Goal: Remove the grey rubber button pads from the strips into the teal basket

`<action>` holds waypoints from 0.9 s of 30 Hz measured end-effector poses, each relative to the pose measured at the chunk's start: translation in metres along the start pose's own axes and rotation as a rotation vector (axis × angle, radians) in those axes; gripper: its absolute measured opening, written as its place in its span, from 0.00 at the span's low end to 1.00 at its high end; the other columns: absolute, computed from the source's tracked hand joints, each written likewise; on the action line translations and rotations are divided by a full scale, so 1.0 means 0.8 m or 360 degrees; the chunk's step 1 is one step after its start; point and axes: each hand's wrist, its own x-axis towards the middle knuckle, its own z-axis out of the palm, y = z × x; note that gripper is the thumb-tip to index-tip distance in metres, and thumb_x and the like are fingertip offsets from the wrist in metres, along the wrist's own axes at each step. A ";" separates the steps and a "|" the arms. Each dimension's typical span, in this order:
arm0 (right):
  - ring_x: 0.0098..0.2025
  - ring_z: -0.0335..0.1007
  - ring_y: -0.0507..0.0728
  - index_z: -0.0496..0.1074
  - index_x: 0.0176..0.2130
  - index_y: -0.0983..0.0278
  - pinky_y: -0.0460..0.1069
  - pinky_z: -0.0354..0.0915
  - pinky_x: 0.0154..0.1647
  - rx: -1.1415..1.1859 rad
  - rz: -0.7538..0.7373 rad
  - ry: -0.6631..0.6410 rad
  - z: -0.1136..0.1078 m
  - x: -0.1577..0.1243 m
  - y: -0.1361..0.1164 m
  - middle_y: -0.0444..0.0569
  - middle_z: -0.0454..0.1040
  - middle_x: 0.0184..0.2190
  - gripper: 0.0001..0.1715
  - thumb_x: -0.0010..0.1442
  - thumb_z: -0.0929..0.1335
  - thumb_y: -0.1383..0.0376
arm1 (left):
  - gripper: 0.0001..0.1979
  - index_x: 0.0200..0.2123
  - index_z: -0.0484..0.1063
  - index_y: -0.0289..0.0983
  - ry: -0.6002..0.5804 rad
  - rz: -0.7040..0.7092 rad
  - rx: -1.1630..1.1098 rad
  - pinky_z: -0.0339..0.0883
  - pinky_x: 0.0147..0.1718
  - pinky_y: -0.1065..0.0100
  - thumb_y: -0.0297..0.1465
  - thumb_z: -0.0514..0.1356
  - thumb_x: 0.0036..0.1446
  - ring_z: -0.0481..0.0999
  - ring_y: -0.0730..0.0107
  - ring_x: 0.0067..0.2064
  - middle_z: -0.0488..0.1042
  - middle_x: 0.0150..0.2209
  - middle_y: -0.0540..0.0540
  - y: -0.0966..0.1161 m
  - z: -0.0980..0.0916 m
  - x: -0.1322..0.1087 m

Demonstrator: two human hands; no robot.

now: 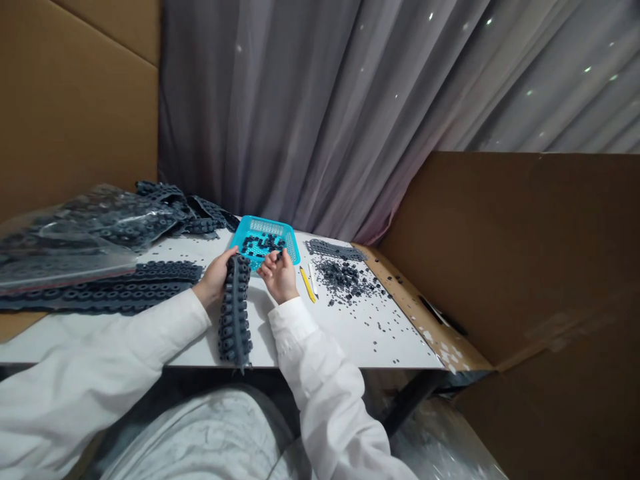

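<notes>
My left hand (215, 277) is closed on the upper end of a dark grey molded rubber strip (235, 310) with rows of round, hollow knobs along both sides. The strip hangs down toward the table's front edge. My right hand (280, 277) is at the near right rim of a turquoise plastic basket (294, 243), its fingers curled and thumb raised. Something small and dark shows at those fingertips, but I cannot make out what it is. Several small black pieces (257, 245) lie inside the basket.
A yellow pen-like tool (307, 285) and a white one (313, 280) lie beside a pile of black bits (345, 277). Behind is a flat perforated strip (335, 250). More knobbed strips (165, 287) and a filled clear bag (90, 227) occupy the left. Cardboard (525, 253) walls the right.
</notes>
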 end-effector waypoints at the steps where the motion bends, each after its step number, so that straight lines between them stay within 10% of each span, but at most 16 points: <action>1: 0.18 0.40 0.49 0.55 0.24 0.61 0.45 0.54 0.25 0.0005 0.0012 -0.0019 0.000 0.000 0.000 0.37 0.47 0.18 0.28 0.69 0.54 0.48 | 0.12 0.24 0.65 0.40 0.0035 0.0009 -0.0011 0.61 0.14 0.72 0.38 0.61 0.56 0.66 0.73 0.12 0.68 0.14 0.57 0.000 0.000 0.000; 7: 0.18 0.43 0.50 0.56 0.26 0.60 0.46 0.56 0.24 -0.0269 -0.0106 -0.0029 -0.005 0.005 0.001 0.37 0.50 0.19 0.25 0.67 0.53 0.49 | 0.13 0.23 0.67 0.40 0.0118 -0.0067 0.0003 0.60 0.12 0.69 0.39 0.61 0.56 0.66 0.71 0.12 0.69 0.13 0.55 -0.001 0.002 -0.004; 15: 0.38 0.64 0.56 0.69 0.35 0.62 0.48 0.61 0.38 -0.1176 -0.0647 0.0592 -0.038 0.027 -0.024 0.47 0.69 0.32 0.15 0.63 0.61 0.55 | 0.14 0.31 0.72 0.34 0.0226 -0.0043 0.0113 0.67 0.23 0.70 0.39 0.59 0.64 0.70 0.76 0.20 0.72 0.22 0.54 -0.011 -0.004 0.010; 19: 0.56 0.56 0.63 0.74 0.42 0.62 0.55 0.55 0.54 -0.1509 -0.0747 0.0778 -0.053 0.030 -0.023 0.55 0.70 0.46 0.12 0.60 0.64 0.63 | 0.11 0.36 0.72 0.33 0.0222 -0.0055 0.0171 0.69 0.25 0.70 0.37 0.59 0.64 0.72 0.75 0.25 0.74 0.29 0.52 -0.014 -0.007 0.017; 27: 0.59 0.52 0.67 0.74 0.51 0.63 0.62 0.49 0.58 -0.2028 -0.0746 0.0731 -0.061 0.026 -0.010 0.59 0.68 0.55 0.19 0.60 0.66 0.62 | 0.14 0.35 0.71 0.34 0.0026 -0.0137 0.0277 0.66 0.21 0.72 0.39 0.57 0.65 0.68 0.77 0.22 0.71 0.26 0.53 -0.016 -0.006 0.012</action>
